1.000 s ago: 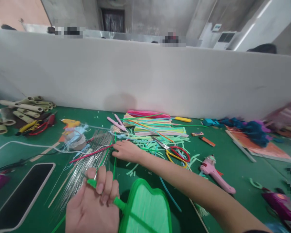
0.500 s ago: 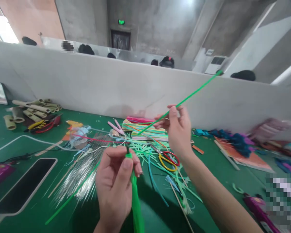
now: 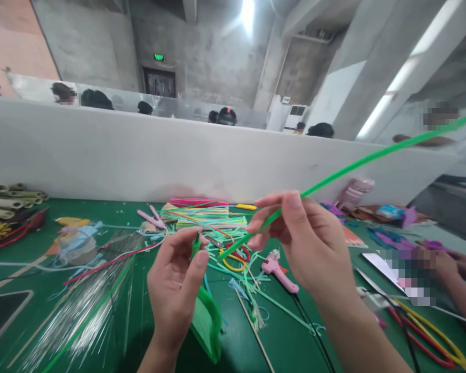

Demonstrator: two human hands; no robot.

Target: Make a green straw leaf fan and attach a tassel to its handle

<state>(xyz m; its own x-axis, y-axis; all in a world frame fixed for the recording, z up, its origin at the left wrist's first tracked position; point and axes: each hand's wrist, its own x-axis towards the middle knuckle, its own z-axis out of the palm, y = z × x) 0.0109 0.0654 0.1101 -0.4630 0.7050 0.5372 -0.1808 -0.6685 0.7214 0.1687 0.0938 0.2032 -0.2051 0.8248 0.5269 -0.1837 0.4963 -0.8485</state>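
My left hand [image 3: 171, 295] pinches the top of a bright green, folded fuzzy piece [image 3: 208, 331]; a thin dark tip pokes up between the fingers, and the piece hangs below like a leaf. Raised on the right, my right hand [image 3: 314, 243] grips a long green pipe cleaner [image 3: 357, 165] between thumb and fingers. Its near end points down-left, just right of my left hand, apart from the folded piece. The other end runs out of view at the upper right.
Behind the hands lies a bundle of coloured pipe cleaners [image 3: 202, 220], with scissors [image 3: 233, 265] in front. A pink glue gun [image 3: 278, 272] rests on the right. Thin wires [image 3: 97, 295] spread at left. A co-worker's hand [image 3: 435, 261] is at far right; a white partition [image 3: 112, 155] stands behind.
The view has swung right, bringing the pink glue gun and a co-worker's hand into sight. My right hand and its pipe cleaner are lower and closer; the folded green piece has turned.
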